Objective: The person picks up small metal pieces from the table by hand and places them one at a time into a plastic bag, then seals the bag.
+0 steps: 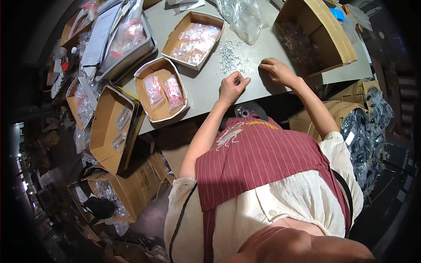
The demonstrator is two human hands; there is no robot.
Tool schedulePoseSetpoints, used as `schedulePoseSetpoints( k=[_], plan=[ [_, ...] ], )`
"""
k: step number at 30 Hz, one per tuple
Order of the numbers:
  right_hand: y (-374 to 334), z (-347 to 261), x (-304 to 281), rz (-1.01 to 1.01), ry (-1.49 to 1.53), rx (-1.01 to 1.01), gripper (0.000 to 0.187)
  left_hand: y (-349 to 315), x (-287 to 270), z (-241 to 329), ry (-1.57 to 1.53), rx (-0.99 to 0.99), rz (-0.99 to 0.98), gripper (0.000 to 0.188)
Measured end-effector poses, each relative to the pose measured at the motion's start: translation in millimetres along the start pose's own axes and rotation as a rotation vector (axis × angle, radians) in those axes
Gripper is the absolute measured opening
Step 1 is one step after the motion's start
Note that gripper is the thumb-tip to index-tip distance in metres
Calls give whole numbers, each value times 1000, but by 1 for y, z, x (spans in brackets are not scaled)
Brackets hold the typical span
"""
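On the grey table lies a loose scatter of small silvery screws. My left hand is at the near side of the scatter, its fingers curled closed; what they hold is too small to make out. To the right, my right hand rests low over the tabletop, fingers bent and together, the tips pointing left. Anything pinched in those fingertips is hidden. Beyond my left hand stands a shallow cardboard tray of small clear bags with red marks. A second cardboard tray holds two bundles of such bags.
A deep cardboard box with dark small parts stands tipped open at the right. Clear plastic bags lie at the back. On the left are a grey bin with papers and an open carton. Black-wrapped bundles sit below the table's right end.
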State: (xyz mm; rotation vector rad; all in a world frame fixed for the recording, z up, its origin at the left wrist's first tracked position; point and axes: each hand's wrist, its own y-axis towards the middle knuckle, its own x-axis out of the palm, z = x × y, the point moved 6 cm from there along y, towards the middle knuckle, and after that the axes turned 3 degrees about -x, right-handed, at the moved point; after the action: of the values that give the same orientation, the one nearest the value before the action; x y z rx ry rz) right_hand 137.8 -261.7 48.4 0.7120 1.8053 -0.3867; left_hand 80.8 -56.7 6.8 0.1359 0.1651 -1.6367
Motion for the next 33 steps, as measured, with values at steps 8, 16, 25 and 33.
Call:
schedulePoseSetpoints(
  k=[8, 16, 25, 33],
  plan=[
    [-14, 5, -6, 45, 10, 67, 39, 0, 1, -1, -44, -24, 13, 36],
    [-13, -11, 14, 81, -368, 205, 19, 0, 0, -2, -125, -41, -18, 31],
    [1, -22, 25, 24, -498, 127, 13, 1, 1, -10, -157, -53, -16, 32],
    [26, 7, 29, -62, -396, 158, 10, 1, 4, -11, -206, -65, -52, 30]
  ],
)
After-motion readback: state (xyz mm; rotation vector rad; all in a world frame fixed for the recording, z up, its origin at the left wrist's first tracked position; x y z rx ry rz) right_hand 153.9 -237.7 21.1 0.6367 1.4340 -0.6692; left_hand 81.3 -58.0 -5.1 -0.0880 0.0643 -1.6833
